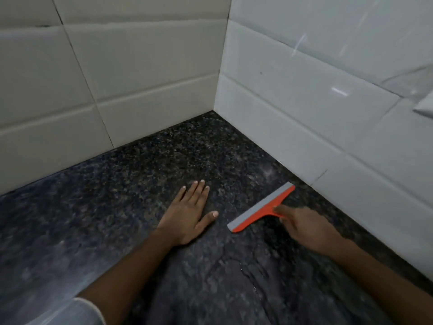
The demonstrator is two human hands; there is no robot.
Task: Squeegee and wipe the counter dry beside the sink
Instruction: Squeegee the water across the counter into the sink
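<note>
So: dark speckled granite counter (pixel 140 207) fills the lower view, boxed in by white tiled walls (pixel 117 78) meeting at a corner up top. No sink in view.

Left hand (pixel 187 214) lies flat on the stone, palm down, fingers spread and empty — reads as a brace for leaning in toward the corner, my guess.

Right hand (pixel 307 225) is closed around the handle of the squeegee (pixel 262 208), index finger laid forward along the stem, probably to press the blade down evenly. The hand is motion-blurred.

The squeegee sits on the counter just right of the left thumb, near the right-hand wall, its far tip close to the wall base. Blade edge faces the corner, set diagonally — likely positioned to work the strip by the wall.

The tool itself: orange plastic T-body, pale grey rubber strip along the leading edge, straight, no visible nicks. Faint wet streaks show on the stone nearer the camera, so drying looks unfinished.
</note>
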